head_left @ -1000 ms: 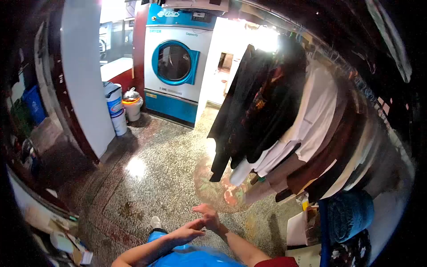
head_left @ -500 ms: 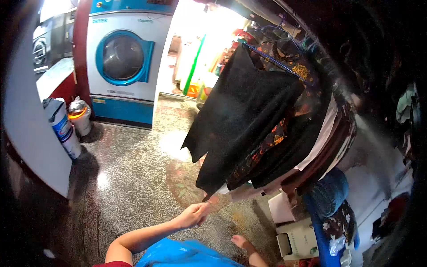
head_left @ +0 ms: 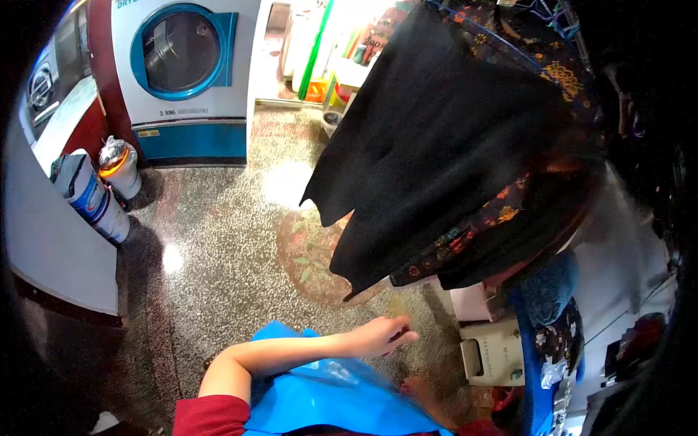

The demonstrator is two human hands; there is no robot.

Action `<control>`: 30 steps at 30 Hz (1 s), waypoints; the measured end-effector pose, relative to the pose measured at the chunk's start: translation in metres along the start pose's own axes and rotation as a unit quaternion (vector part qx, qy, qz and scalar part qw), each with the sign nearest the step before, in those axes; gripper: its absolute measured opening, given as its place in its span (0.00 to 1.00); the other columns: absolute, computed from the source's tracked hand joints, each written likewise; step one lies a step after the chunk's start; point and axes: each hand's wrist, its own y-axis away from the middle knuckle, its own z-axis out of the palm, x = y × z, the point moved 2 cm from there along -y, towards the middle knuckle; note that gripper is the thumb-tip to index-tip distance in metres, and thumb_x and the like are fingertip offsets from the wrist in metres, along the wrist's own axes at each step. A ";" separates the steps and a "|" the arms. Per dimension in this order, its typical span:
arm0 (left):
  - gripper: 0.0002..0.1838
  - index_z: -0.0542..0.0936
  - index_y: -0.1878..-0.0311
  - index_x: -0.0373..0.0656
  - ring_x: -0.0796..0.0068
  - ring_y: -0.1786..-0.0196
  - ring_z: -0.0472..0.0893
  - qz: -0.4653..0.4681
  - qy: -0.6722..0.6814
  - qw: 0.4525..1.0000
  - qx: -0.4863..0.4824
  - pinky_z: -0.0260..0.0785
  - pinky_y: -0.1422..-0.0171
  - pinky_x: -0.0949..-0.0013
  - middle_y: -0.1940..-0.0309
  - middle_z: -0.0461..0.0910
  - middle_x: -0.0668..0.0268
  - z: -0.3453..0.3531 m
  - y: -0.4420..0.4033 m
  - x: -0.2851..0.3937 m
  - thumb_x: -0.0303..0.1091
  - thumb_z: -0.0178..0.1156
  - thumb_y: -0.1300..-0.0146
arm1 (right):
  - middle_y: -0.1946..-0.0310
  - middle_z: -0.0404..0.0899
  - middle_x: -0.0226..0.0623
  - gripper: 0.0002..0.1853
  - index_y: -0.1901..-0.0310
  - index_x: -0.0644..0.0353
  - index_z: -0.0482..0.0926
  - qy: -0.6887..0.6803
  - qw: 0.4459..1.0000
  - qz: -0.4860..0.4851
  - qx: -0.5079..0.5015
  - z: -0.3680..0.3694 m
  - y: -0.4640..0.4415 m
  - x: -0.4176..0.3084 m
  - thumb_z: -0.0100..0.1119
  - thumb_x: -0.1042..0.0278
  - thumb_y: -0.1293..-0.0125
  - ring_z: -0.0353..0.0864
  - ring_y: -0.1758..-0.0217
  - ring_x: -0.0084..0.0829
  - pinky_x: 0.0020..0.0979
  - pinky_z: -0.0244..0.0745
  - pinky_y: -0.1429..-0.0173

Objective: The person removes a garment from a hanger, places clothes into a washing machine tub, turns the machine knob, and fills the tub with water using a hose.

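My left hand [head_left: 382,336] is out in front of the blue apron [head_left: 313,392], loosely curled, thumb and fingers a little apart, with nothing visible between them. It is below the lower tip of a black garment [head_left: 436,138] and does not touch it. My right hand [head_left: 418,389] is low beside the apron, dim and blurred, so its fingers cannot be made out. The black garment hangs at the upper right, in front of a dark floral garment [head_left: 502,211].
A blue and white dryer [head_left: 182,58] stands at the upper left, with a white bin [head_left: 122,171] and a stacked bucket [head_left: 91,200] near it. A cream box [head_left: 494,356] and folded denim [head_left: 545,291] are at the lower right. Speckled floor [head_left: 225,225] lies between.
The view has turned right and down, and the black garment looks larger. My hands, together at first, have parted. My left hand has moved right, away from the garment's tip.
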 end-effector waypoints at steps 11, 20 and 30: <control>0.18 0.70 0.48 0.41 0.45 0.52 0.74 -0.045 -0.030 0.975 -0.217 0.65 0.51 0.54 0.55 0.74 0.46 -0.067 -0.018 0.015 0.44 0.44 0.31 | 0.71 0.78 0.35 0.16 0.62 0.62 0.78 -0.058 0.995 -0.031 0.070 0.044 -0.006 -0.043 0.52 0.55 0.35 0.77 0.66 0.28 0.32 0.74 0.64; 0.04 0.72 0.68 0.40 0.64 0.71 0.80 0.309 -0.212 0.927 0.008 0.74 0.67 0.67 0.76 0.72 0.63 -0.224 -0.123 0.166 0.29 0.56 0.39 | 0.72 0.78 0.33 0.13 0.63 0.61 0.78 -0.065 0.995 -0.011 0.070 0.110 -0.035 0.024 0.49 0.61 0.35 0.78 0.67 0.27 0.31 0.74 0.65; 0.18 0.74 0.46 0.48 0.59 0.39 0.68 0.457 -0.788 0.385 0.146 0.61 0.37 0.62 0.44 0.70 0.60 -0.291 -0.312 0.347 0.35 0.51 0.40 | 0.70 0.79 0.32 0.11 0.60 0.62 0.78 -0.378 0.907 -0.024 0.183 0.163 0.028 -0.005 0.56 0.65 0.39 0.77 0.68 0.26 0.28 0.72 0.64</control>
